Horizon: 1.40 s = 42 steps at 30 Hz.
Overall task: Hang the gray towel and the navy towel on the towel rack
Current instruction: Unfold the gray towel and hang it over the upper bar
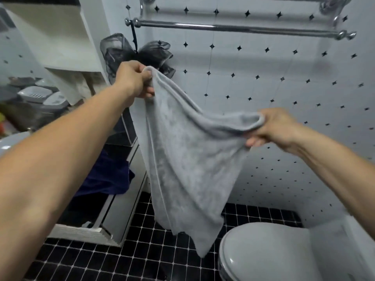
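The gray towel [182, 159] hangs spread between my two hands, its lower end drooping toward the floor. My left hand [133, 80] pinches its upper left corner, higher up. My right hand [272, 128] grips the other top corner, lower and to the right. The chrome towel rack [233, 28] is mounted on the tiled wall above the towel, its front bar bare. The navy towel [107, 175] lies crumpled on a shelf of the white cabinet at the left, partly hidden by my left forearm.
A black mesh bath sponge [121, 51] hangs from the rack's left end. A white shelf unit [113, 211] stands at the left. The closed toilet lid [269, 250] sits at lower right. Black tiles [142, 250] cover the floor.
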Each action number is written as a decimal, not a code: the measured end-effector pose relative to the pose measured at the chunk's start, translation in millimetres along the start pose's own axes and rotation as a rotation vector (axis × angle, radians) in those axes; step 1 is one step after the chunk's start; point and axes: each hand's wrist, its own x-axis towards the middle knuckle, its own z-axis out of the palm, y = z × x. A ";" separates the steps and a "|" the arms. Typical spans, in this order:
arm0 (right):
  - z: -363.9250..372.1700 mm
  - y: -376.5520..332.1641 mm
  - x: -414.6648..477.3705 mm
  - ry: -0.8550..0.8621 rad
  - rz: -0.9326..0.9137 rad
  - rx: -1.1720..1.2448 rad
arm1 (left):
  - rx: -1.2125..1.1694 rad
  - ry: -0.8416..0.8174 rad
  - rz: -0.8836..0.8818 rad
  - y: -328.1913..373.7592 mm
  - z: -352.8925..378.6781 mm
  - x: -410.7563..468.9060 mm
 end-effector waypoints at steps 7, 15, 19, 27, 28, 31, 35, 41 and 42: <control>12.8 10.7 34.6 0.234 -0.041 0.026 | 0.006 -0.002 0.001 3.6 3.7 12.7; -10.1 7.3 42.9 0.465 -0.075 0.030 | -0.002 -0.005 0.011 -0.8 -9.5 23.8; -33.4 9.0 40.6 0.468 -0.082 0.021 | -0.010 0.007 0.051 -5.4 -7.4 31.8; -52.2 15.3 29.2 0.367 -0.163 0.044 | -0.005 -0.069 0.048 1.7 -4.8 44.3; -54.0 15.5 31.7 0.386 -0.153 0.084 | 0.004 -0.078 0.053 3.7 -3.2 45.7; -55.2 14.3 46.0 0.437 -0.097 0.264 | -0.002 -0.080 0.034 9.8 2.1 52.1; -62.6 5.5 69.1 0.527 -0.033 0.547 | -0.048 -0.137 -0.040 15.8 17.1 59.6; -87.9 -24.2 107.9 0.633 -0.091 0.847 | -0.331 -0.033 -0.043 40.6 47.4 86.3; -93.5 -28.0 114.7 0.633 -0.096 0.872 | -0.385 -0.016 -0.054 44.6 53.3 91.3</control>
